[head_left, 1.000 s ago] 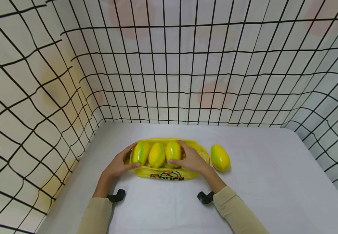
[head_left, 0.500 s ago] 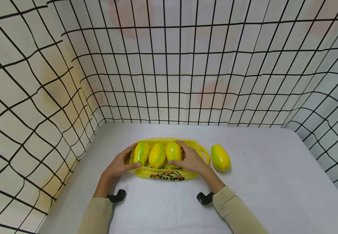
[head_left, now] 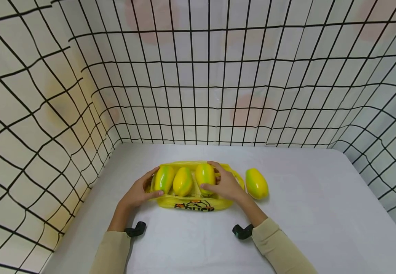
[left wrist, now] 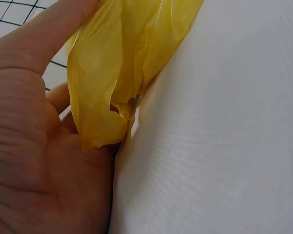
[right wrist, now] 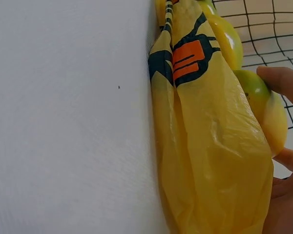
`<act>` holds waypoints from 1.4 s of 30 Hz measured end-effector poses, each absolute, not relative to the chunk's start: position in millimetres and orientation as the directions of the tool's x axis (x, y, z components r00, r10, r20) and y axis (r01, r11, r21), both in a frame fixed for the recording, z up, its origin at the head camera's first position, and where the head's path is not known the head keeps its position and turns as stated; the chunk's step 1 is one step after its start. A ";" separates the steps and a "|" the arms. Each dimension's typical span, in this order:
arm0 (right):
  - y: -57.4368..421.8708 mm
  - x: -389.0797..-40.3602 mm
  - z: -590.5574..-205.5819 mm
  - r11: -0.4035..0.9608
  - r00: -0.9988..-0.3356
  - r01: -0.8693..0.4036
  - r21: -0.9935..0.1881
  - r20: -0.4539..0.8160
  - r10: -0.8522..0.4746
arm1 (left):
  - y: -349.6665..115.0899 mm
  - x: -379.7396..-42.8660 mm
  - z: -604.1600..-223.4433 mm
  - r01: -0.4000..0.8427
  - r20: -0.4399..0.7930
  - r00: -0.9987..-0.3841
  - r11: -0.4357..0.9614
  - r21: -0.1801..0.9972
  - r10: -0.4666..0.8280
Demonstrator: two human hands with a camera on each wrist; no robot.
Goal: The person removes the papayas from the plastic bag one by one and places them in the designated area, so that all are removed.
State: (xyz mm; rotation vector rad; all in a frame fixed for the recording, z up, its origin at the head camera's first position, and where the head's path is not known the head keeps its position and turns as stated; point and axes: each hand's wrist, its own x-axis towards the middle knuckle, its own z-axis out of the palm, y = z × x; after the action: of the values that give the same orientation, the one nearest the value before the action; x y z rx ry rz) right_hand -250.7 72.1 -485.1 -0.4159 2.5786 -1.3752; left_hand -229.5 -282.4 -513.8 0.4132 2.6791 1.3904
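Three shiny yellow-green mangoes lie in a row in the mouth of a yellow plastic bag [head_left: 194,203] with a black and orange print. My left hand [head_left: 139,192] grips the leftmost mango [head_left: 164,179], thumb at its near end and fingers round its far left side. Bag film hangs between that thumb and fingers in the left wrist view. My right hand [head_left: 227,185] holds the rightmost mango [head_left: 205,177] between thumb and fingers. The middle mango [head_left: 182,182] lies untouched. Part of the bag's right end is hidden behind my right hand.
Another mango [head_left: 257,184] lies on the white tabletop [head_left: 184,239], just right of the bag. Black wire mesh [head_left: 208,87] stands along the back and both sides. A dark wrist mount [head_left: 241,231] sits on each forearm.
My right hand has shifted slightly right with the rightmost mango, widening the gap to the middle one. The left hand keeps its hold, and the head view has shifted a little.
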 end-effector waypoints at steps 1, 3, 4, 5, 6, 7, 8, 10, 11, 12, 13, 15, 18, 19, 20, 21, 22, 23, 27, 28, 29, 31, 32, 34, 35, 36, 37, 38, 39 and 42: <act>72.7 -250.0 -484.0 0.522 -0.943 -0.151 -0.840 -0.035 -0.330 | -282.4 -229.7 -513.7 0.197 0.042 -0.958 0.545 0.815 0.283; 73.5 -249.1 -482.2 0.512 -0.946 -0.143 -0.847 -0.035 -0.323 | -282.6 -230.3 -514.0 0.198 0.045 -0.958 0.542 0.817 0.283; 74.0 -248.5 -481.0 0.506 -0.947 -0.139 -0.851 -0.036 -0.321 | -282.7 -230.4 -514.2 0.199 0.047 -0.958 0.540 0.817 0.283; 74.5 -248.1 -480.3 0.502 -0.947 -0.133 -0.855 -0.040 -0.318 | -282.9 -230.6 -514.6 0.201 0.048 -0.958 0.541 0.817 0.283; 75.1 -247.6 -479.3 0.497 -0.948 -0.128 -0.859 -0.042 -0.316 | -282.7 -230.8 -514.6 0.199 0.047 -0.958 0.542 0.816 0.282; 75.9 -247.3 -479.0 0.492 -0.948 -0.123 -0.862 -0.044 -0.314 | -282.7 -230.9 -514.7 0.197 0.045 -0.959 0.543 0.817 0.280; 76.8 -247.1 -479.0 0.490 -0.949 -0.120 -0.864 -0.046 -0.313 | -282.5 -231.0 -514.7 0.195 0.043 -0.959 0.541 0.818 0.280; 78.7 -246.8 -479.4 0.486 -0.949 -0.114 -0.866 -0.050 -0.311 | -281.9 -231.0 -514.3 0.194 0.042 -0.959 0.539 0.820 0.281; 79.6 -246.8 -480.0 0.489 -0.949 -0.112 -0.865 -0.052 -0.310 | -281.6 -231.2 -514.0 0.192 0.041 -0.959 0.538 0.821 0.280; 80.6 -246.9 -480.4 0.490 -0.950 -0.110 -0.865 -0.053 -0.307 | -281.5 -231.2 -514.0 0.193 0.041 -0.959 0.537 0.821 0.281; 81.5 -246.7 -480.6 0.491 -0.950 -0.112 -0.864 -0.052 -0.307 | -281.4 -231.2 -513.9 0.194 0.042 -0.958 0.536 0.822 0.284; 83.2 -246.5 -480.2 0.497 -0.952 -0.109 -0.861 -0.054 -0.303 | -281.5 -231.4 -514.1 0.199 0.045 -0.958 0.540 0.818 0.285; 86.3 -246.0 -477.8 0.492 -0.955 -0.107 -0.864 -0.049 -0.293 | -281.7 -231.6 -514.0 0.203 0.049 -0.957 0.541 0.816 0.285; 87.4 -245.7 -476.5 0.488 -0.955 -0.106 -0.867 -0.047 -0.291 | -281.7 -231.7 -513.8 0.205 0.051 -0.957 0.540 0.816 0.286; 88.5 -245.6 -475.1 0.484 -0.956 -0.103 -0.869 -0.048 -0.289 | -281.8 -231.9 -513.8 0.205 0.052 -0.957 0.540 0.816 0.285; 89.8 -245.2 -473.6 0.480 -0.957 -0.103 -0.871 -0.045 -0.287 | -281.8 -232.1 -513.6 0.206 0.053 -0.957 0.538 0.817 0.285; 91.1 -244.9 -472.1 0.474 -0.957 -0.103 -0.875 -0.042 -0.286 | -281.9 -232.1 -513.5 0.207 0.055 -0.957 0.536 0.819 0.286; 92.3 -244.6 -470.8 0.468 -0.957 -0.102 -0.878 -0.041 -0.286 | -282.1 -232.0 -513.5 0.211 0.058 -0.956 0.535 0.818 0.289; 97.3 -244.0 -467.9 0.458 -0.957 -0.099 -0.884 -0.042 -0.288 | -283.3 -231.7 -514.5 0.222 0.065 -0.954 0.539 0.812 0.294; 98.5 -243.9 -467.8 0.456 -0.956 -0.098 -0.885 -0.042 -0.289 | -283.6 -231.6 -515.1 0.223 0.066 -0.953 0.541 0.811 0.294; 99.6 -243.6 -467.7 0.455 -0.956 -0.098 -0.885 -0.043 -0.290 | -283.9 -231.3 -515.6 0.224 0.067 -0.954 0.543 0.809 0.293; 102.0 -243.3 -467.9 0.450 -0.956 -0.095 -0.888 -0.044 -0.289 | -284.5 -231.0 -516.9 0.222 0.065 -0.954 0.546 0.808 0.291; 103.4 -242.8 -468.2 0.450 -0.956 -0.096 -0.888 -0.044 -0.291 | -284.8 -230.9 -517.6 0.219 0.063 -0.955 0.546 0.809 0.289; 105.5 -242.3 -468.4 0.441 -0.956 -0.091 -0.893 -0.046 -0.290 | -284.9 -230.8 -518.7 0.214 0.060 -0.956 0.544 0.812 0.287; 106.4 -242.1 -468.4 0.435 -0.956 -0.089 -0.896 -0.047 -0.291 | -284.8 -230.7 -519.0 0.212 0.058 -0.956 0.542 0.813 0.287; 107.4 -241.6 -468.1 0.431 -0.956 -0.085 -0.899 -0.049 -0.290 | -284.6 -230.8 -519.2 0.211 0.057 -0.956 0.541 0.814 0.287; 108.2 -241.2 -467.6 0.426 -0.955 -0.083 -0.901 -0.050 -0.292 | -284.3 -230.9 -519.3 0.209 0.056 -0.956 0.539 0.816 0.287; 109.0 -240.7 -467.0 0.425 -0.955 -0.083 -0.902 -0.051 -0.294 | -283.9 -231.0 -519.2 0.207 0.054 -0.957 0.539 0.816 0.286; 109.4 -240.2 -465.9 0.423 -0.955 -0.079 -0.903 -0.054 -0.292 | -283.5 -231.0 -518.9 0.205 0.052 -0.957 0.540 0.816 0.285; 111.7 -238.6 -462.5 0.422 -0.952 -0.085 -0.903 -0.051 -0.301 | -282.8 -231.0 -518.0 0.201 0.049 -0.958 0.535 0.820 0.284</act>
State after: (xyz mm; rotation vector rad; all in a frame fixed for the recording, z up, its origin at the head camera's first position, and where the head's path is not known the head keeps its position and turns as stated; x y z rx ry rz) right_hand -238.6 111.7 -462.5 -0.3397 2.4699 -1.5493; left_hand -231.0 -282.8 -518.0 0.4236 2.6731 1.4102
